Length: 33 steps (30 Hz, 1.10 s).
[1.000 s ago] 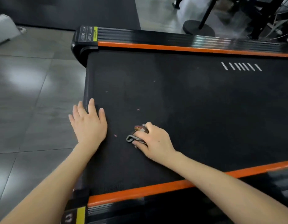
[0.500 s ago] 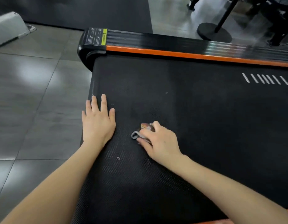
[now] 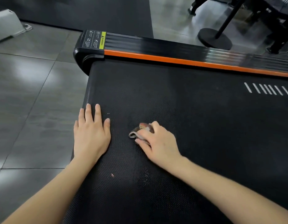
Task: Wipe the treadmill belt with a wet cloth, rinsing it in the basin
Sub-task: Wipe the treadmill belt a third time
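Grey floor tiles (image 3: 35, 102) flank the treadmill belt (image 3: 204, 126), where the right hand (image 3: 157, 141), curled on the bunched cloth (image 3: 136, 132), has pushed it slightly farther across, left hand (image 3: 91, 135) staying spread flat nearby: wiping continues.

Grey floor tiles (image 3: 35, 94), black stand base (image 3: 214, 38)
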Available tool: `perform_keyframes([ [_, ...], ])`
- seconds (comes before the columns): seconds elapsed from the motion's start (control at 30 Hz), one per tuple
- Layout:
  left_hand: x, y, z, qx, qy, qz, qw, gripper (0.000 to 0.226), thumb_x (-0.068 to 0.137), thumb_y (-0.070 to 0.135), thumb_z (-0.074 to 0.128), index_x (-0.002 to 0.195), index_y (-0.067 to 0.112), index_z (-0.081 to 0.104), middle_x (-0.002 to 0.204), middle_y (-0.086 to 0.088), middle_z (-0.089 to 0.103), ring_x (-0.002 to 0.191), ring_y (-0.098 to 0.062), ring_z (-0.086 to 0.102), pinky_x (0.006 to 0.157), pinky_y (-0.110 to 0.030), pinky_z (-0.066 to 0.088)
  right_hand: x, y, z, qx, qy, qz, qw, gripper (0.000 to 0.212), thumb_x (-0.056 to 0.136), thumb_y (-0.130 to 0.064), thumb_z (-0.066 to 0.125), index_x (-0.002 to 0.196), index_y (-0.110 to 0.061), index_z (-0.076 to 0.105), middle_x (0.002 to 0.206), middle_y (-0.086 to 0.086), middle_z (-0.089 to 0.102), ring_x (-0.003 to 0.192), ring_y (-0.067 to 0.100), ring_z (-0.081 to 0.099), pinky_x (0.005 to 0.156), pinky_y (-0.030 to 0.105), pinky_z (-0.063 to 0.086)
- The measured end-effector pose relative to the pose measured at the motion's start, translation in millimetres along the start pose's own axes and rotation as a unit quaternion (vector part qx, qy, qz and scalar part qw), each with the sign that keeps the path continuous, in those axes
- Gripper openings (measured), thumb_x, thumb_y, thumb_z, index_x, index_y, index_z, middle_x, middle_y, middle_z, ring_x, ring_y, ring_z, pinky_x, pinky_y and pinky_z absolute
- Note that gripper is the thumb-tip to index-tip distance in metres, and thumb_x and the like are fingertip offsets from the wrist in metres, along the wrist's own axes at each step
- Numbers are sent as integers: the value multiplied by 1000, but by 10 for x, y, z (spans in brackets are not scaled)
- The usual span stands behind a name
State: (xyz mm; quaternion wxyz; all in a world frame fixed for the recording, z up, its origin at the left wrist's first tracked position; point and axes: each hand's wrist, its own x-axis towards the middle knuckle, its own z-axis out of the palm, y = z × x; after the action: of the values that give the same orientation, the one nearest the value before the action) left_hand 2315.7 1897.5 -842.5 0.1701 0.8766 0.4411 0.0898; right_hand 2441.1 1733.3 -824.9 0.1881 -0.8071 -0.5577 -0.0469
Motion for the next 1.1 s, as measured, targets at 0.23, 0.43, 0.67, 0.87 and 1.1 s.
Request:
perform_keyframes([
  [0.23,-4,-3,-6,-2,-2,-1,1000,55,100,38,30,151,18,25,156,-18,18,144,-34,13,112,-50,22,945,1100,-48,-108,17,256,960,34,98,-44,42,116,-18,54,108,15,50,91,38,57,66,35,37],
  [0.43,-4,3,-16,-9,0,-2,1000,56,100,38,31,151,17,22,156,-18,19,144,-35,14,112,-50,22,-87,323,-109,-32,5,85,996,43,88,-48,45,112,-17,64,91,10,53,69,29,57,55,31,45],
  [0.67,19,-40,-75,-106,23,-12,994,56,99,29,39,151,15,22,152,-15,30,140,-32,24,111,-44,24,320,541,-27,-46,36,86,995,30,88,-44,50,96,-21,69,82,6,52,59,25,55,51,23,33],
  [0.87,522,-84,-110,-154,-20,-104,982,53,102,35,27,152,23,17,151,-15,29,134,-36,29,108,-45,26,657,723,132,-60,57,94,992,23,88,-37,58,96,-18,68,82,7,51,55,18,41,52,23,28],
  [1.1,657,-95,-20,-140,-40,-103,984,51,102,39,19,152,34,9,145,-14,32,106,-43,51,85,-44,37,1677,1374,176,-102,60,234,965,33,97,-43,44,113,-17,57,104,15,50,86,37,56,68,36,40],
])
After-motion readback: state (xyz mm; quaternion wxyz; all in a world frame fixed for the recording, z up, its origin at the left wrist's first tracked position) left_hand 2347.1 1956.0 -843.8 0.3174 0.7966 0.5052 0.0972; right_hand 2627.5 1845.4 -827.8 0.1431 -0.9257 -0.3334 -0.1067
